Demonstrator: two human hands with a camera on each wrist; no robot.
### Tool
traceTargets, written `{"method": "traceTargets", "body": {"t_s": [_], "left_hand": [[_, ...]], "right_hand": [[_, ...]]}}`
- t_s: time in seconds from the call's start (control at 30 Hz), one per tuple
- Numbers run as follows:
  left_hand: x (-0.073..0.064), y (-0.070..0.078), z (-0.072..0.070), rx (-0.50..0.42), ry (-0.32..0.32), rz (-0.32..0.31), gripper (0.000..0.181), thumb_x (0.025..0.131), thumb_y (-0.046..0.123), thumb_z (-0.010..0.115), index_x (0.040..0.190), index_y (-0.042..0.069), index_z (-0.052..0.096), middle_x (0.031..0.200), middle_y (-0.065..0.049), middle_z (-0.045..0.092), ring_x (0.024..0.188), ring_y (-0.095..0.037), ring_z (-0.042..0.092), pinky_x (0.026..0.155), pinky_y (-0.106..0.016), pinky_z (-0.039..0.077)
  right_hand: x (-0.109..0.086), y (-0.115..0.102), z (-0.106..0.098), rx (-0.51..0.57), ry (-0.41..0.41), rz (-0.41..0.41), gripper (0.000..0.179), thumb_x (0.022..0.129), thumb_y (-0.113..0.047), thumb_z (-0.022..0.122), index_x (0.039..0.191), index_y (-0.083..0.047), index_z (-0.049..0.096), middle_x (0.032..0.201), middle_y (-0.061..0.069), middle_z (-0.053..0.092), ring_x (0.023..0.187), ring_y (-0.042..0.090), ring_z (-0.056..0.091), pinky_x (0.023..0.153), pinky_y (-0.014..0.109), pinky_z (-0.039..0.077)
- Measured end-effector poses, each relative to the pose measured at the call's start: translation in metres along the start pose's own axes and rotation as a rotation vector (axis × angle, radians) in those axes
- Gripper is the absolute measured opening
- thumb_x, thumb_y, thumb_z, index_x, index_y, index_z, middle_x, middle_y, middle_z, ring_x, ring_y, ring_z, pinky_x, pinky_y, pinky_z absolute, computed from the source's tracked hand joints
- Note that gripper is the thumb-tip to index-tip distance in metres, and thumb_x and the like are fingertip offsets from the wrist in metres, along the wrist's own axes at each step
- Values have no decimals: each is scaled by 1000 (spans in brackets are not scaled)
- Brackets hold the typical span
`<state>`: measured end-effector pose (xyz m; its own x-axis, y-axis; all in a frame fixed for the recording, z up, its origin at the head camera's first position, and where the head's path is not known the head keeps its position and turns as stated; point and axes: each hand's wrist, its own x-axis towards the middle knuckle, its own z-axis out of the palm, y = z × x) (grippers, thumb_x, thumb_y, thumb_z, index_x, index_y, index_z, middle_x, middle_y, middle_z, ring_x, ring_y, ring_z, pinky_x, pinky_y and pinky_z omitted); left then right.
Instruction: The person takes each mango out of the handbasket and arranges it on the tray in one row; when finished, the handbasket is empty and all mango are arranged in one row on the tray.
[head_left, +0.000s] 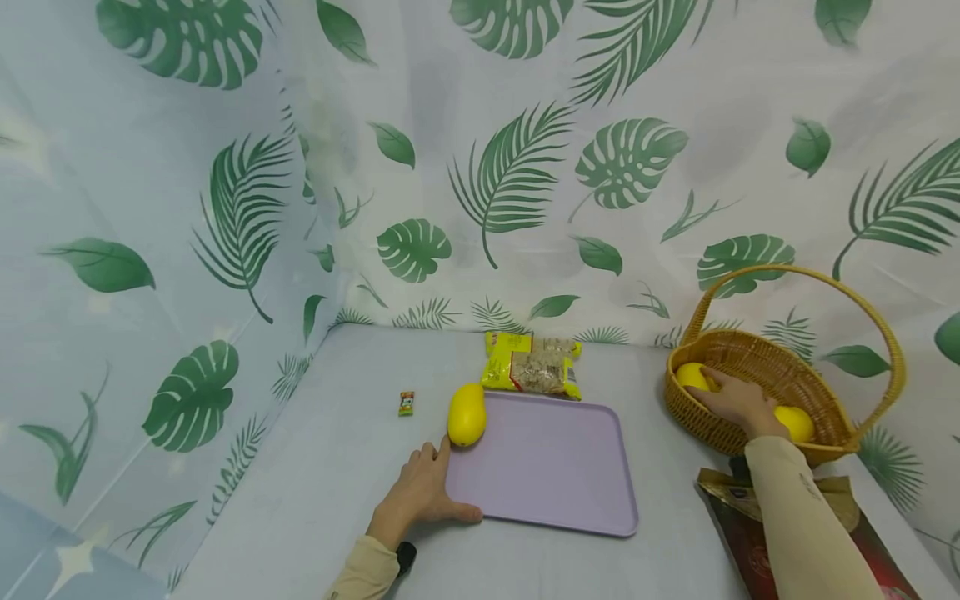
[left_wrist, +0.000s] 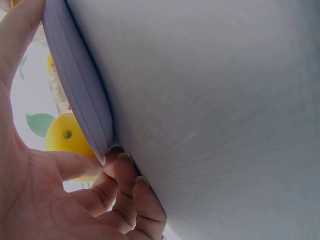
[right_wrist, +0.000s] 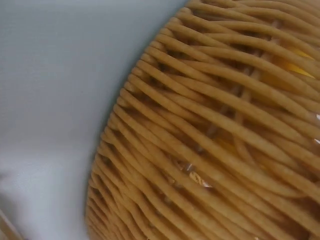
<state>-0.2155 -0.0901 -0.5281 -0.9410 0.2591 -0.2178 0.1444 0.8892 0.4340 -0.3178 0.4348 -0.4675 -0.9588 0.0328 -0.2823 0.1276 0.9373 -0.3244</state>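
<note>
My left hand [head_left: 422, 493] is spread at the near left corner of the light purple tray [head_left: 555, 467], thumb along its front edge and index finger along its left edge. In the left wrist view, fingertips [left_wrist: 142, 187] rest on the tabletop beside the tray's corner. A smooth, oblong yellow fruit [head_left: 467, 415], mango-like, sits on the tray's left edge, just beyond the index finger. My right hand [head_left: 738, 404] reaches into the wicker basket [head_left: 697, 421] and grips a yellow fruit [head_left: 690, 377]. Another yellow fruit [head_left: 795, 423] shows beside the wrist. The basket wall hides this hand in the right wrist view.
Yellow plastic packets [head_left: 532, 372] with pale contents lie behind the tray. A small wrapped sweet [head_left: 406, 403] is to the tray's left. The basket's tall handle [head_left: 892, 358] arches over its opening. A dark red and gold bag [head_left: 738, 517] lies under the right forearm.
</note>
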Motion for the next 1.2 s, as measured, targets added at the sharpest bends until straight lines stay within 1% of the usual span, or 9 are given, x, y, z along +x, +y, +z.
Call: {"method": "traceTargets", "body": {"t_s": [0.17,0.33,0.53,0.73,0.83,0.93,1.0,1.07,1.2], "left_hand": [[0,-1,-1,-1,-2,5,138,58,75,83,158,1,24,132,-27,49,107,-31,52,95,-52,48],[-2,-1,0,-3,-2,12,138,58,75,83,158,1,23,135,-28,48,112,-34,52,98,-53,47],[-3,0,-1,-5,4,14,137,58,75,83,158,1,24,133,-27,49,108,-33,52,96,-53,48],[-3,1,-3,-4,4,12,137,59,74,84,158,1,24,133,-28,49,107,-33,52,96,-52,48],[-3,1,-3,-9,6,13,137,59,74,84,158,1,24,133,-28,49,107,-33,51,96,-52,48],[-3,1,-3,-1,13,17,137,59,73,84,158,1,24,132,-27,49,105,-32,51,95,-51,48],[-3,1,-3,2,18,21,137,59,73,84,158,0,24,130,-27,50,104,-32,51,94,-51,48],[-2,1,-3,2,16,23,137,59,73,84,158,0,24,130,-27,50,104,-32,51,94,-51,48],[-3,1,-3,-1,11,23,137,59,73,84,158,0,24,130,-27,50,105,-32,51,94,-52,48]], "right_hand": [[2,0,0,21,-20,-8,95,98,-70,34,157,1,13,149,47,22,127,77,16,93,87,13],[1,1,1,16,-10,-5,94,98,-70,34,157,2,14,148,47,22,127,77,15,93,88,11],[1,2,1,21,61,-4,96,98,-70,33,157,2,12,148,48,22,128,77,12,93,90,6],[-3,-2,-3,53,147,3,98,97,-72,32,158,2,9,147,49,24,128,75,17,95,89,7],[-8,-6,-5,85,168,-2,98,97,-72,33,159,0,6,148,48,23,129,74,18,97,88,8],[-14,-14,-6,118,190,-21,97,98,-70,35,159,-2,4,150,47,23,131,72,21,100,83,17],[-18,-21,-6,138,221,-44,96,99,-68,38,160,-2,4,150,47,24,131,70,24,99,78,26],[-23,-28,-6,159,267,-77,94,99,-64,42,160,-1,7,149,46,28,130,66,30,95,72,35],[-33,-46,-6,181,358,-143,88,100,-56,48,159,1,15,145,46,35,122,62,40,84,62,41]]}}
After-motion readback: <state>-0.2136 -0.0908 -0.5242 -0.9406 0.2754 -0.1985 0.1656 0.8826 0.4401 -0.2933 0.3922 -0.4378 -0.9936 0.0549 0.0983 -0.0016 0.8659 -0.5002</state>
